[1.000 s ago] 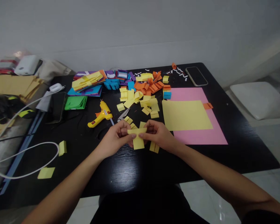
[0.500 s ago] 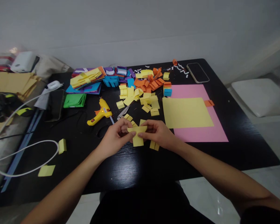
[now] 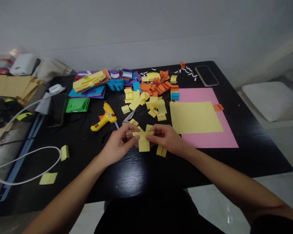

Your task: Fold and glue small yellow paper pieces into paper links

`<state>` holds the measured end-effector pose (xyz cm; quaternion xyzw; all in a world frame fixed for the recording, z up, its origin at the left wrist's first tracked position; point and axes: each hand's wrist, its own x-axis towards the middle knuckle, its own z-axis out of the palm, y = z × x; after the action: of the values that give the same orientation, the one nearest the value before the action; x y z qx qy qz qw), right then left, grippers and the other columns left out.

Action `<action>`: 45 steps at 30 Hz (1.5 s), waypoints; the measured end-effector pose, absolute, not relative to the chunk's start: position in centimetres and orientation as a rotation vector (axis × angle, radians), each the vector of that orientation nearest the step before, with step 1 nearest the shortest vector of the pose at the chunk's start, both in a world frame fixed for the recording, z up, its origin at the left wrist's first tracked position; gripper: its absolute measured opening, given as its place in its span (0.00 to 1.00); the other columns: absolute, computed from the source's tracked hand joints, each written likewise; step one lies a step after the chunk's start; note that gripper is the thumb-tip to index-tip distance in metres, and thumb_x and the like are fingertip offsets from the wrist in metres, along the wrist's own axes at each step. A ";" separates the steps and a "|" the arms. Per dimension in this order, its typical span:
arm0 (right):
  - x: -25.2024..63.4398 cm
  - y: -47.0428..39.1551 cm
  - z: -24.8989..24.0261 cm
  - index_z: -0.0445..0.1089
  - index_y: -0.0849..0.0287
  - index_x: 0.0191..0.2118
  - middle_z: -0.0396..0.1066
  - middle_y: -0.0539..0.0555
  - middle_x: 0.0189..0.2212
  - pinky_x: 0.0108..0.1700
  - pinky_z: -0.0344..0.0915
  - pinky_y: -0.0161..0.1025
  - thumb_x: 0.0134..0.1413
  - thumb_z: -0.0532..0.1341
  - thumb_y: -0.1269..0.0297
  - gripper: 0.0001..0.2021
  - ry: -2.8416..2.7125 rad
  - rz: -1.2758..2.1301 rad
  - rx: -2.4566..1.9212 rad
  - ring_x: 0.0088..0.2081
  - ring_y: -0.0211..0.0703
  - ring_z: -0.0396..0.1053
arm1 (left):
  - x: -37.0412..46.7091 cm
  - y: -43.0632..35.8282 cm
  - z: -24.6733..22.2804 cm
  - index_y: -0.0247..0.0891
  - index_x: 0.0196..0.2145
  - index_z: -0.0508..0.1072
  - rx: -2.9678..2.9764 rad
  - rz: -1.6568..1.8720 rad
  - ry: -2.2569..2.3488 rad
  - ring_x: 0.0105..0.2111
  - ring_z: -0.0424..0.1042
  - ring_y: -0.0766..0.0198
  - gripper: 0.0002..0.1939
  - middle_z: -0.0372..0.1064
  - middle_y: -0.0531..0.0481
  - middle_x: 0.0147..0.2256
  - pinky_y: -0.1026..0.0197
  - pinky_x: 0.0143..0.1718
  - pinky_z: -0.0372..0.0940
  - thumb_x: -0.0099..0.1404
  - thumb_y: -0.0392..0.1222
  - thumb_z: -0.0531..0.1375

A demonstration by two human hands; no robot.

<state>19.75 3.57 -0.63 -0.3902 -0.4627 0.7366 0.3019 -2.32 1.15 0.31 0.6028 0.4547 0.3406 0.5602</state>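
Note:
Between both hands, above the black table, is a T-shaped piece of folded yellow paper (image 3: 144,145). My left hand (image 3: 120,142) pinches its left arm, thumb in front and fingers behind. The right arm of the piece is pinched by my right hand (image 3: 167,140). Small folded yellow pieces (image 3: 161,151) lie just below my right hand, and others lie behind the hands. Scissors (image 3: 129,117) rest beyond my left hand, partly hidden by it. A yellow glue gun (image 3: 104,117) lies to the left of them.
Yellow paper (image 3: 196,117) overlaps a pink sheet (image 3: 210,141) at right. Orange folded pieces (image 3: 156,87), stacked yellow strips (image 3: 90,81) and green paper (image 3: 78,105) lie farther back. A phone (image 3: 206,75) is back right; a white cable (image 3: 26,152) loops at left.
The thumbs have shifted slightly outward along the yellow piece, showing more of its middle. Both hands still grip it, and the rest of the table is unchanged.

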 end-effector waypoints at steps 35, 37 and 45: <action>20.2 3.7 -0.2 0.72 0.60 0.44 0.79 0.51 0.33 0.40 0.78 0.42 0.45 0.73 0.67 0.18 -1.219 2.072 -0.977 0.33 0.41 0.79 | -2.0 1.3 0.6 0.39 0.43 0.70 1.316 0.863 1.081 0.23 0.70 0.69 0.14 0.68 0.57 0.25 0.67 0.25 0.66 0.62 0.41 0.68; 19.9 3.5 -0.3 0.73 0.60 0.43 0.78 0.50 0.33 0.40 0.77 0.40 0.44 0.74 0.65 0.18 -1.251 2.023 -1.007 0.34 0.40 0.78 | -1.9 1.1 0.4 0.39 0.43 0.71 1.345 0.860 1.092 0.22 0.69 0.70 0.13 0.66 0.58 0.24 0.68 0.25 0.64 0.63 0.41 0.68; 19.8 3.5 -0.5 0.77 0.60 0.37 0.77 0.49 0.31 0.40 0.74 0.41 0.44 0.76 0.61 0.14 -1.319 1.893 -1.092 0.32 0.40 0.75 | -2.1 1.1 0.6 0.38 0.46 0.69 1.365 0.841 1.022 0.30 0.79 0.65 0.09 0.73 0.54 0.28 0.65 0.33 0.73 0.69 0.40 0.63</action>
<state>19.77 3.48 -0.51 -0.4094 -0.4945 0.7096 0.2903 -2.13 1.11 0.58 0.5843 0.4375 0.3598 0.5811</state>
